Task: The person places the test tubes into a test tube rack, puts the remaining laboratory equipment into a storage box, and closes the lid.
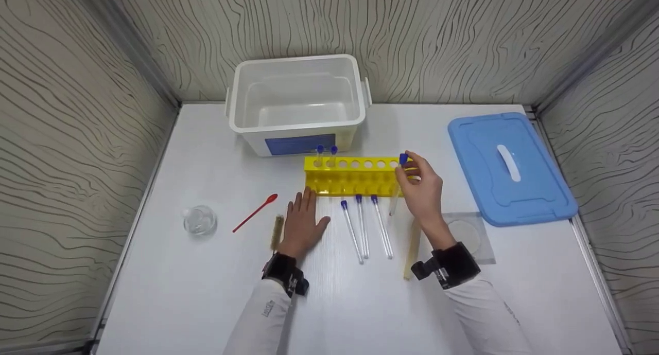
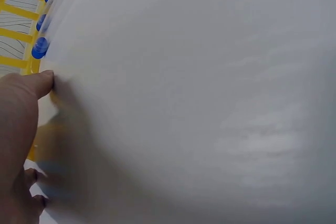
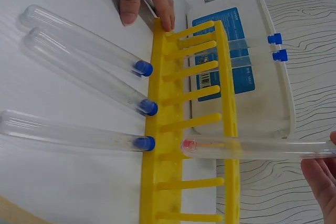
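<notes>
Blue label (image 1: pixel 298 144): barcode (image 3: pixel 204 81), print unreadable | right grip (image 1: pixel 422 190): pinching tube (image 1: pixel 395 198) | left grip (image 1: pixel 302 225): flat, touching rack (image 1: pixel 360 177)

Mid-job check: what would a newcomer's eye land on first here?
The bright yellow rack draws the eye first, in front of the white bin, with two capped tubes in its left end. Next, the big blue lid lies on the table at the right. Then the right hand pinches a blue-topped tube near the rack's right end.
</notes>
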A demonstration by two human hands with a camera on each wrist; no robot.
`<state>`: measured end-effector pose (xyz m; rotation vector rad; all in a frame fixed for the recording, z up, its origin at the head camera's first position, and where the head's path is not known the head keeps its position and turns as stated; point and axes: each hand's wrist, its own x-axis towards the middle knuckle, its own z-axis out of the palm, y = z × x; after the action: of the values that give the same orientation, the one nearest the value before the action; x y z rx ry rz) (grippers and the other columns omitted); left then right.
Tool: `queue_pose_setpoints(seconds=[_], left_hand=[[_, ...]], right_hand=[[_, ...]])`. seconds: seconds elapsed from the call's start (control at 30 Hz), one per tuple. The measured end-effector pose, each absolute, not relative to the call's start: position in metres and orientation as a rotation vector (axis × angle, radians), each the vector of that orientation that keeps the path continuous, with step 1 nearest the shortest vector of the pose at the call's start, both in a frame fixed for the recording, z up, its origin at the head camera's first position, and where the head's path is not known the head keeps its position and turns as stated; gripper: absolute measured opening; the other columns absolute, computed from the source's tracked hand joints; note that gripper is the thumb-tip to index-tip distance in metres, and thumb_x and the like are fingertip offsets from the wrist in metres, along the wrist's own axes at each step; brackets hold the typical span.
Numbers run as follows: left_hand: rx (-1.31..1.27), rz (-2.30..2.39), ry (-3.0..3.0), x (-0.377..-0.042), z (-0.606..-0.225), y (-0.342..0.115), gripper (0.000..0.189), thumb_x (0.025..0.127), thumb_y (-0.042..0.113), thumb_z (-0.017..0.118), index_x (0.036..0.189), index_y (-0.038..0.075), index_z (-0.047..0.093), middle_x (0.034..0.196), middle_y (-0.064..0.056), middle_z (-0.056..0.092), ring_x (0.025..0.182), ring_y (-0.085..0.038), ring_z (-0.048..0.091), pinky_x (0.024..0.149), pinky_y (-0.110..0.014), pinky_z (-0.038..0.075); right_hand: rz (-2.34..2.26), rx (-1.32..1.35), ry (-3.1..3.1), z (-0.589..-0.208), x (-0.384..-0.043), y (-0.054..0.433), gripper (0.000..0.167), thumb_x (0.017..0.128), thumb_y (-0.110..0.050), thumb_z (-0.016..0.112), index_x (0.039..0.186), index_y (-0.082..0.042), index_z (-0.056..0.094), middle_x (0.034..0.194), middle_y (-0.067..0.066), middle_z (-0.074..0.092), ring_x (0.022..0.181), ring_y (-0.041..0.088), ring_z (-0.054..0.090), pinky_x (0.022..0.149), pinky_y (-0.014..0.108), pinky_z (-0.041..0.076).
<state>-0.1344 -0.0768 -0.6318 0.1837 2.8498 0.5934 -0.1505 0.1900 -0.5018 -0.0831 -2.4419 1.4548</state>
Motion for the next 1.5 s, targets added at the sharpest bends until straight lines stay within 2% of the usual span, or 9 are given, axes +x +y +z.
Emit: queue_pose_setpoints(seconds=[0.07,0.37,0.57,0.97,1.33,1.5], left_hand=[[0.184,0.592,2.851,-0.135,-0.632,-0.076,0.085,0.106,0.053,0.052,0.169,0.010,0.015,0.179,-0.009,0.010,0.166,-0.033,0.014,0.135,-0.054,0.015],[0.223,0.617,2.870,-0.136,-0.636,-0.078,0.085,0.106,0.052,0.053,0.169,0.007,0.018,0.178,-0.013,0.014,0.165,-0.036,0.017,0.135,-0.055,0.018],[0.246,0.630,2.882,-0.135,-0.636,-0.080,0.083,0.106,0.049,0.054,0.167,0.004,0.021,0.177,-0.016,0.018,0.164,-0.039,0.020,0.134,-0.056,0.020],[0.220,0.612,2.865,-0.137,-0.638,-0.079,0.084,0.106,0.053,0.051,0.168,0.007,0.019,0.178,-0.013,0.014,0.165,-0.037,0.018,0.134,-0.056,0.019],[0.235,0.604,2.873,-0.137,-0.638,-0.079,0.083,0.106,0.052,0.051,0.168,0.006,0.020,0.178,-0.015,0.015,0.164,-0.038,0.019,0.134,-0.056,0.019],[0.235,0.600,2.870,-0.137,-0.637,-0.079,0.083,0.106,0.052,0.051,0.168,0.005,0.021,0.177,-0.015,0.016,0.164,-0.038,0.019,0.134,-0.057,0.019]], right_hand=[[1.461,-0.042,-2.408,-0.493,-0.152,0.189,0.046,0.099,-0.010,0.072,0.142,-0.001,0.061,0.124,0.020,0.073,0.104,0.031,0.072,0.084,0.003,0.051],[1.493,0.071,-2.298,-0.465,-0.160,0.179,0.043,0.098,-0.007,0.071,0.139,0.002,0.060,0.120,0.021,0.072,0.103,0.031,0.072,0.086,0.005,0.054],[1.429,0.173,-2.257,-0.461,-0.163,0.168,0.041,0.098,-0.006,0.071,0.136,0.005,0.061,0.116,0.023,0.072,0.101,0.033,0.073,0.087,0.007,0.055],[1.512,0.203,-2.218,-0.461,-0.176,0.152,0.040,0.099,-0.005,0.069,0.135,0.007,0.057,0.114,0.023,0.071,0.101,0.032,0.073,0.086,0.010,0.057],[1.511,0.226,-2.214,-0.458,-0.186,0.139,0.039,0.099,-0.008,0.069,0.134,0.005,0.056,0.114,0.021,0.071,0.102,0.031,0.073,0.089,0.020,0.062],[1.493,0.241,-2.254,-0.465,-0.191,0.132,0.038,0.100,-0.007,0.068,0.134,0.006,0.054,0.116,0.021,0.070,0.105,0.032,0.073,0.093,0.038,0.064]])
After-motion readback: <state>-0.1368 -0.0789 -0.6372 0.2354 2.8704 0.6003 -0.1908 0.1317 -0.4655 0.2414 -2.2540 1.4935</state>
